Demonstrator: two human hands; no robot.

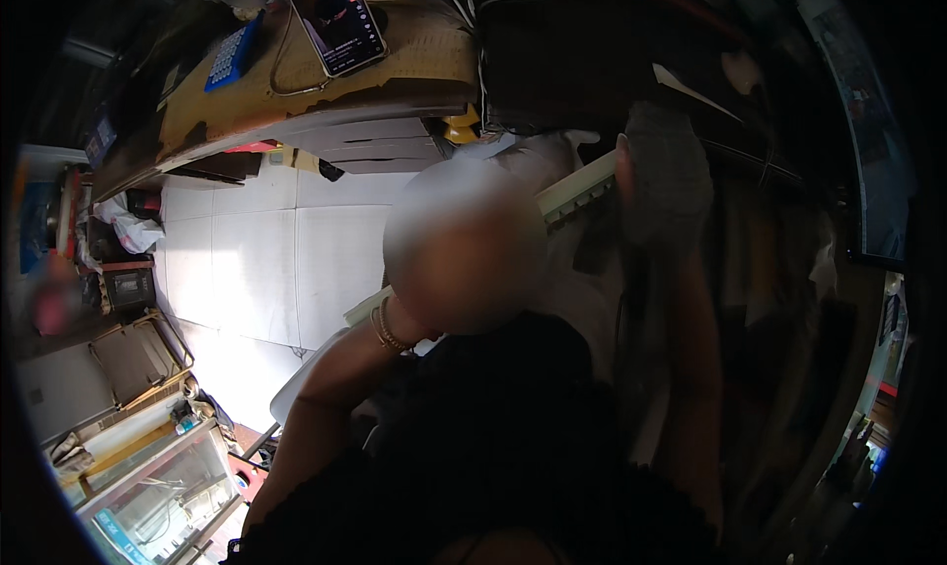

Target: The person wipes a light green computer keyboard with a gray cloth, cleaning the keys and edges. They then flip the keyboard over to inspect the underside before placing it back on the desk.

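Observation:
A long pale strip [580, 192] with a notched lower edge runs slantwise in front of me, from lower left to upper right. My right hand [671, 176], greyish as if gloved or covered with cloth, is at the strip's upper right end, with its fingers closed against it. My left hand [422, 320] reaches toward the middle of the strip. A round blurred patch hides its fingers, so their hold does not show. Beaded bracelets [387, 328] circle the left wrist. The strip's other end [367, 307] shows just beyond that wrist.
A worn wooden table [419, 57] at the back bears a propped phone [335, 23] and a blue calculator [233, 54]. Dark furniture [582, 52] stands at back right. White floor tiles [266, 235] lie left. A folding chair [138, 363] and glass case [163, 501] line the left side.

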